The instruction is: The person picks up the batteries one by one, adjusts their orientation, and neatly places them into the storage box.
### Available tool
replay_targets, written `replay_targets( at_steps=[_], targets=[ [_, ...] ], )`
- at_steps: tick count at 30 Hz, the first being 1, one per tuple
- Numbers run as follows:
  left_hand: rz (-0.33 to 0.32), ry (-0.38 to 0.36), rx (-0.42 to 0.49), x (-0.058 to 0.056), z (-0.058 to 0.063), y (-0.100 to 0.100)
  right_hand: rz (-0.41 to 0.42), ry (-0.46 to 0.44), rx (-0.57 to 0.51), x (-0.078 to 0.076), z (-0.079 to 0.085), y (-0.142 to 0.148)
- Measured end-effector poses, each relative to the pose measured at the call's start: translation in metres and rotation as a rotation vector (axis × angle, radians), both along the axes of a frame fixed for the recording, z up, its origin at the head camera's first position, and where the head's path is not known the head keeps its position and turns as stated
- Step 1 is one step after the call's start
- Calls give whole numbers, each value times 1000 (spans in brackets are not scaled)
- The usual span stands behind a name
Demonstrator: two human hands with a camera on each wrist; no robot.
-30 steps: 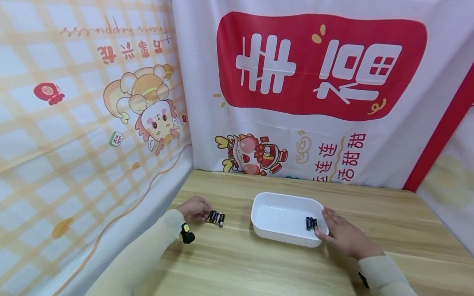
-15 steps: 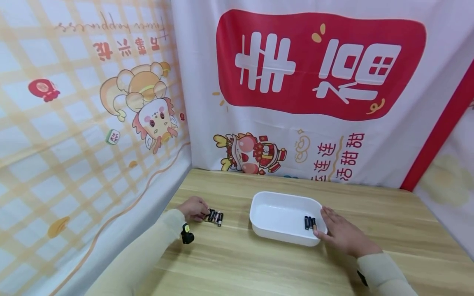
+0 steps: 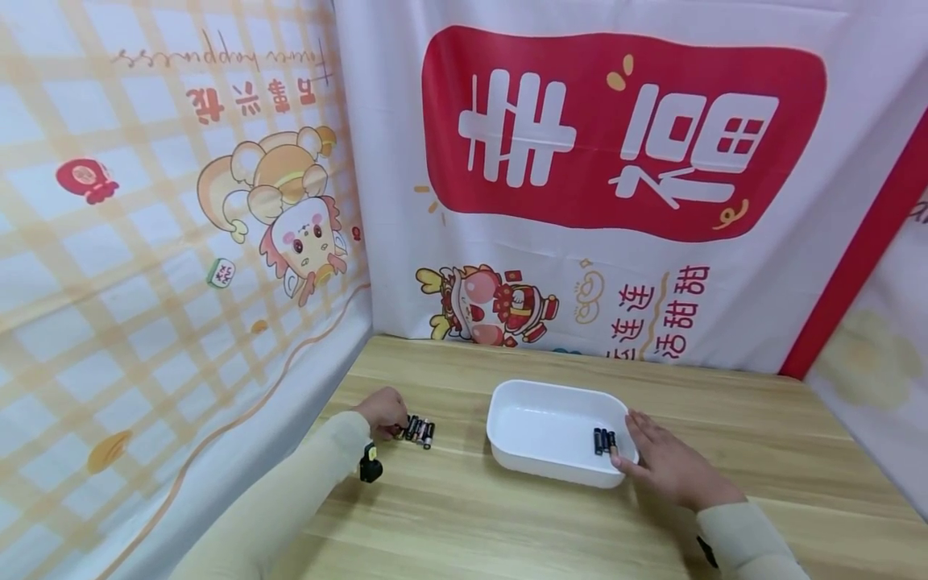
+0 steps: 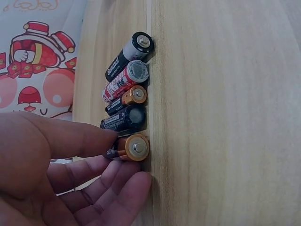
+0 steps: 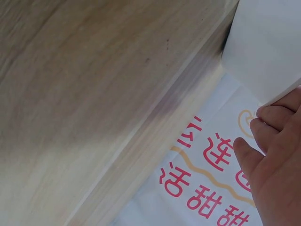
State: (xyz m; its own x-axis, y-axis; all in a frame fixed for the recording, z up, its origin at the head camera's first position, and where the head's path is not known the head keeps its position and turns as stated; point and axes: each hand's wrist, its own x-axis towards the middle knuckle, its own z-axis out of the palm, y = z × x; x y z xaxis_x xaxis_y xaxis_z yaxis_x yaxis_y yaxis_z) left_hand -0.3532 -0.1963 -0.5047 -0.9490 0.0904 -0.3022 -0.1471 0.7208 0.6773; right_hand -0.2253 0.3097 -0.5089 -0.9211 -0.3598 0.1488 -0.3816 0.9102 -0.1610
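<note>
My left hand (image 3: 384, 409) is at the left end of a short row of batteries (image 3: 420, 431) lying side by side on the table. In the left wrist view its fingers pinch a copper-and-black battery (image 4: 136, 147), the end one. Beside it lie a dark battery (image 4: 126, 118), a smaller copper-topped one (image 4: 134, 95), a red-and-silver one (image 4: 126, 81) and a black-and-white one (image 4: 129, 55). My right hand (image 3: 670, 463) holds the right end of a white plastic container (image 3: 558, 474), thumb over the rim and fingers along the outside. A few dark batteries (image 3: 604, 441) lie inside, near that end.
The wooden table (image 3: 464, 524) meets a printed white cloth (image 3: 616, 193) at the back and a checked cloth (image 3: 167, 242) on the left. Bare tabletop lies between the battery row and the container.
My left hand's fingers have drawn in closer around the battery at the row's left end. The right hand stays on the container. The head view has shifted slightly.
</note>
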Motion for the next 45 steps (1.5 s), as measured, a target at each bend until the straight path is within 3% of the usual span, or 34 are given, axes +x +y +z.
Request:
replay_targets(
  at_steps=[6,11,24,29,34,38,45],
  targets=[
    [-9,-26,-16,1,3,0,5,3,0,0,1,0],
    [-12,-43,39,1,2,-4,3,0,-7,1,1,-1],
    [28,-134,371,-5,-10,-23,1,-7,-8,0,-1,1],
    [43,-204,562,-8,-15,-32,-4,-5,-11,0,-1,2],
    [102,-253,731,-7,-19,-39,-6,-15,-14,-1,0,1],
    [89,-246,827,-6,-19,-41,7,8,-9,-1,-1,2],
    [12,-253,891,-5,-13,-38,22,33,-7,0,-1,2]
  ],
)
